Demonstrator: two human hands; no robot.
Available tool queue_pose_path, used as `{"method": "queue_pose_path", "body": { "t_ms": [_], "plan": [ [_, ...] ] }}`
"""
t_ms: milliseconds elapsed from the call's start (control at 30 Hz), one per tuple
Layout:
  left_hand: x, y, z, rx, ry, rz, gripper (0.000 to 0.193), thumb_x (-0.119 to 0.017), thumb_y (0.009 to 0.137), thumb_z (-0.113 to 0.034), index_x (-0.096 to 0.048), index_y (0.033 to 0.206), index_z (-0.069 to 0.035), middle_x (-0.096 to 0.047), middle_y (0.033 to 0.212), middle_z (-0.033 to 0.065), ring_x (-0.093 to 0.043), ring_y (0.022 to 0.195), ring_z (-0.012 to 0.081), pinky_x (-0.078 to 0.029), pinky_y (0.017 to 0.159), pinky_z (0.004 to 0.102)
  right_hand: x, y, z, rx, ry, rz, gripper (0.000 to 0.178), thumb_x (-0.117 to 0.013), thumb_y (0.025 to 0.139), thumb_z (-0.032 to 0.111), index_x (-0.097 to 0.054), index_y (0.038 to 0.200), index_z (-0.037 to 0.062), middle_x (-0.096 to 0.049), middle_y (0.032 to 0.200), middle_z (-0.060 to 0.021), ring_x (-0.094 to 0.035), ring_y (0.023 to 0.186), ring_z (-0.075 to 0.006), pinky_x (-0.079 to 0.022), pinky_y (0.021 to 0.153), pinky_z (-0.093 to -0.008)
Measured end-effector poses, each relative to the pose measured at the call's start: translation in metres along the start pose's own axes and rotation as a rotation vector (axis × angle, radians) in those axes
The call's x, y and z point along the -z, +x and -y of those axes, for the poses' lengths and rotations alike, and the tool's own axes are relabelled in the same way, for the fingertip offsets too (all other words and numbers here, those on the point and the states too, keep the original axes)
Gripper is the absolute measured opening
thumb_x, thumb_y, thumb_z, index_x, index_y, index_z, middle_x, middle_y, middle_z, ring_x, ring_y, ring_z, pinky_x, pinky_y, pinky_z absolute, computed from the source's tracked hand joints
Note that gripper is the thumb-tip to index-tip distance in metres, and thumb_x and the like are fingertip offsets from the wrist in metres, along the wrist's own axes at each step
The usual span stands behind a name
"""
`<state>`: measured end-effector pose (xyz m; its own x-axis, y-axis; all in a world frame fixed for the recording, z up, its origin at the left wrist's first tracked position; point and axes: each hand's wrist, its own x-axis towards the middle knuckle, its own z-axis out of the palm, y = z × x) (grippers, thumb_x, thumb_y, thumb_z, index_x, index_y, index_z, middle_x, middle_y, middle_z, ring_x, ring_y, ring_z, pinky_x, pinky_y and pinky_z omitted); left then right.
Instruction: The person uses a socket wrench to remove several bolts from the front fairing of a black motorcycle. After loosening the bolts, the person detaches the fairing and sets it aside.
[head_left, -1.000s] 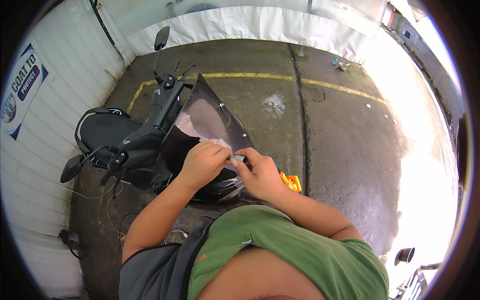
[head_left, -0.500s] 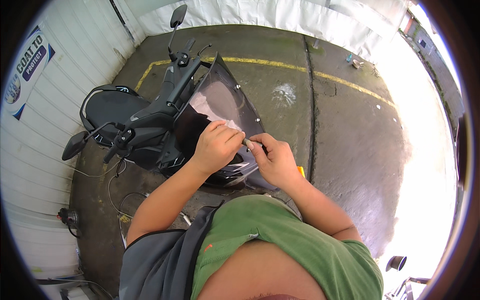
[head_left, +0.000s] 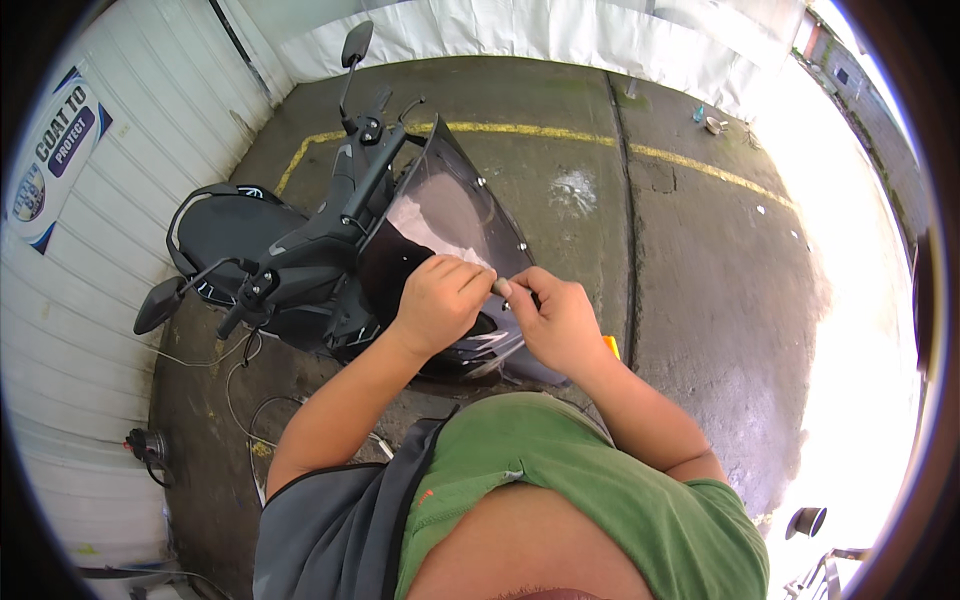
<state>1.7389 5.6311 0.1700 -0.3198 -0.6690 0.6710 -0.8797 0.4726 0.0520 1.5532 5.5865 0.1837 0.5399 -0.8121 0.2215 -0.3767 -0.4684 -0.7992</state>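
In front of my chest, both hands are close together over the tinted windshield [head_left: 470,215] of a black scooter [head_left: 310,250]. My left hand [head_left: 438,302] is closed, its fingers curled, with the fingertips meeting those of the other hand. My right hand [head_left: 552,315] pinches a small dark grey piece between thumb and fingers; most of it is hidden, and its kind cannot be made out. Whether the left fingers also grip this piece is hidden. A pale patch, cloth-like or a reflection, shows on the windshield beyond my left hand.
The scooter's mirrors [head_left: 160,303] stick out at the left and far side. Cables [head_left: 235,395] lie on the concrete floor [head_left: 700,300] at left, near a dark round device [head_left: 147,444]. Something yellow [head_left: 611,347] shows by my right wrist. A white wall [head_left: 100,250] stands left.
The view has shifted slightly, so the scooter and floor appear a little lower and farther right. Both hands stay together with fingers closed; the right thumb has moved slightly.
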Motion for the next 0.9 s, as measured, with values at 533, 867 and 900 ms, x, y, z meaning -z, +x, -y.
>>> {"method": "queue_pose_path", "body": {
  "t_ms": [533,867,900],
  "plan": [
    [0.001,0.001,0.001,0.072,-0.108,0.132,0.014,-0.067,0.082,-0.012,-0.064,0.094,-0.005,-0.067,0.088,0.0046,-0.065,0.091,0.0269,-0.044,0.101,0.0427,0.001,-0.008,-0.007,-0.032,0.139,0.038,0.023,-0.07,0.088,0.017,-0.065,0.106,0.0028,-0.063,0.08,-0.0138,-0.061,0.061,-0.0227,-0.049,0.059,-0.0345],
    [0.006,0.003,0.01,0.047,-0.042,0.422,0.027,-0.072,0.078,-0.013,-0.068,0.104,-0.007,-0.07,0.095,0.0054,-0.067,0.091,0.0216,-0.046,0.1,0.0423,0.008,-0.013,0.004,0.187,0.043,0.012,0.028,-0.065,0.086,0.007,-0.062,0.114,0.0027,-0.063,0.087,-0.014,-0.061,0.069,-0.0292,-0.05,0.063,-0.039],
    [0.004,0.002,0.008,0.051,-0.03,0.33,0.027,-0.072,0.078,-0.013,-0.068,0.104,-0.007,-0.07,0.095,0.005,-0.067,0.091,0.0212,-0.047,0.099,0.0416,0.008,-0.012,0.006,0.031,0.092,0.041,0.029,-0.065,0.085,0.006,-0.062,0.114,0.0029,-0.063,0.087,-0.0138,-0.062,0.071,-0.0291,-0.05,0.064,-0.0395]
  ]
}}
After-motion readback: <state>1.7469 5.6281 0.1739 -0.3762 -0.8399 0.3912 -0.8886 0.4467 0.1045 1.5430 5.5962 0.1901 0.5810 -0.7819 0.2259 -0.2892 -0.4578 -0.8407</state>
